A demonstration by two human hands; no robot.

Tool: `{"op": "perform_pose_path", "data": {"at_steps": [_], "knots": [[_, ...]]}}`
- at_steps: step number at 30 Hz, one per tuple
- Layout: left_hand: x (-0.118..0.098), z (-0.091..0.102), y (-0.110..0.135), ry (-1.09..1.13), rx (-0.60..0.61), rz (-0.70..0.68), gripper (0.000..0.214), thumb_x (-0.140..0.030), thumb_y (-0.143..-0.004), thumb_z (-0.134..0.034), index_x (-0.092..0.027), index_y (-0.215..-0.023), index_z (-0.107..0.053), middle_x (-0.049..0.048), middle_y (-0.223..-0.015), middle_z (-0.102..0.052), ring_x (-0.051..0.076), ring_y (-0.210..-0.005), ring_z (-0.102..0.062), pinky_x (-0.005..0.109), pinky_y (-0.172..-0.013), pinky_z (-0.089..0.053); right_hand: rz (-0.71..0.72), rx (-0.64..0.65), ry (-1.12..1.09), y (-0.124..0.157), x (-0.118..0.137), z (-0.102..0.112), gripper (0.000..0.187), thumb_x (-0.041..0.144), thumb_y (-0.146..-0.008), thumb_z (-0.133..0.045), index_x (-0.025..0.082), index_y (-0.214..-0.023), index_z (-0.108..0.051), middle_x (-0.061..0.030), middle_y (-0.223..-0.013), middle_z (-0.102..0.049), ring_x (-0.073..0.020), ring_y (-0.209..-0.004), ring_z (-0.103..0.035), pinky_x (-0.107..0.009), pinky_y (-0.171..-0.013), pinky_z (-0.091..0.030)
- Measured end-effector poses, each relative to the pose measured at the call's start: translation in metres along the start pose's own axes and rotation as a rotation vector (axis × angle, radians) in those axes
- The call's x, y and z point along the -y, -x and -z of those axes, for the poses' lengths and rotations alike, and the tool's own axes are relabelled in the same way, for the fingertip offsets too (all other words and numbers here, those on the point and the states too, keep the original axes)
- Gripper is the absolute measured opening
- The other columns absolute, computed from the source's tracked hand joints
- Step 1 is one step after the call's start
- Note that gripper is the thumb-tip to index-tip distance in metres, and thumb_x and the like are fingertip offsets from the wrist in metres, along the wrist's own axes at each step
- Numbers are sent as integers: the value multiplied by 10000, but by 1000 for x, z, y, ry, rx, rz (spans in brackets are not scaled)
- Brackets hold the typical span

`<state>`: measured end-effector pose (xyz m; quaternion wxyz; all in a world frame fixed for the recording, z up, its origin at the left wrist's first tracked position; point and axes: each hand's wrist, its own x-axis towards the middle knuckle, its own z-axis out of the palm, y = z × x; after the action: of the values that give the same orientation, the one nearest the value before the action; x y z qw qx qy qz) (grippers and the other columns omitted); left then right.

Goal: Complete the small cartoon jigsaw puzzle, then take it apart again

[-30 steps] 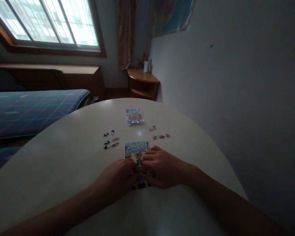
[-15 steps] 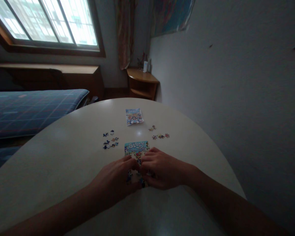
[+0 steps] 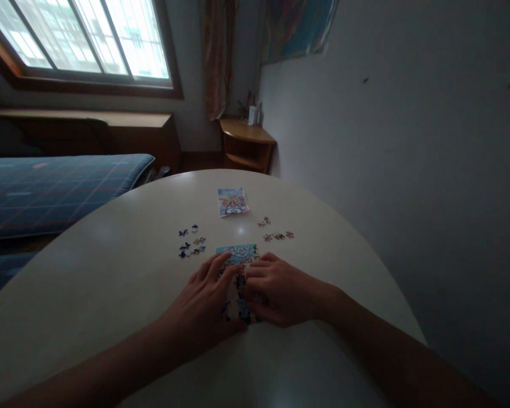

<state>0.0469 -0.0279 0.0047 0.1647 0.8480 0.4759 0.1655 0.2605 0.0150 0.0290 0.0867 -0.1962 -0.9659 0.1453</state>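
A partly assembled jigsaw puzzle (image 3: 240, 254) with a light blue top strip and lettering lies flat on the table in front of me. My left hand (image 3: 210, 292) rests over its left side, fingers spread and thumb near the bottom edge. Over the right side, my right hand (image 3: 276, 289) is closed, with its fingers curled down onto the puzzle. Whatever those fingers may hold is hidden beneath them. Between the hands a bare patch and joined pieces of the puzzle show. Both hands cover part of its sides.
Several loose puzzle pieces (image 3: 186, 246) lie left of the puzzle, and more puzzle pieces (image 3: 278, 236) lie to its right. A printed packet (image 3: 233, 202) lies farther back on the round white table (image 3: 153, 283). A bed (image 3: 59, 192) stands left, a wall (image 3: 408, 170) right.
My left fingers have lifted and spread, shifting up over the puzzle's upper left, covering part of its lettering. My right hand stays nearly in place.
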Motion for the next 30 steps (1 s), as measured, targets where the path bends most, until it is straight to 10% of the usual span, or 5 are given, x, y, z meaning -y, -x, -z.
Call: {"op": "perform_pose_path", "data": {"at_steps": [30], "knots": [[19,-6,-2,-59,-43,14,763,-529,-762,-675,-241,-1404,-379,139,-1575,-251,385,-1450,-195,579,-1128,-295,6,-35,17,0,0,0,159,291,-823,-596,190,-945,-603,-56,-942,-658,-197,-913,-578,-359,-906,-350]]}}
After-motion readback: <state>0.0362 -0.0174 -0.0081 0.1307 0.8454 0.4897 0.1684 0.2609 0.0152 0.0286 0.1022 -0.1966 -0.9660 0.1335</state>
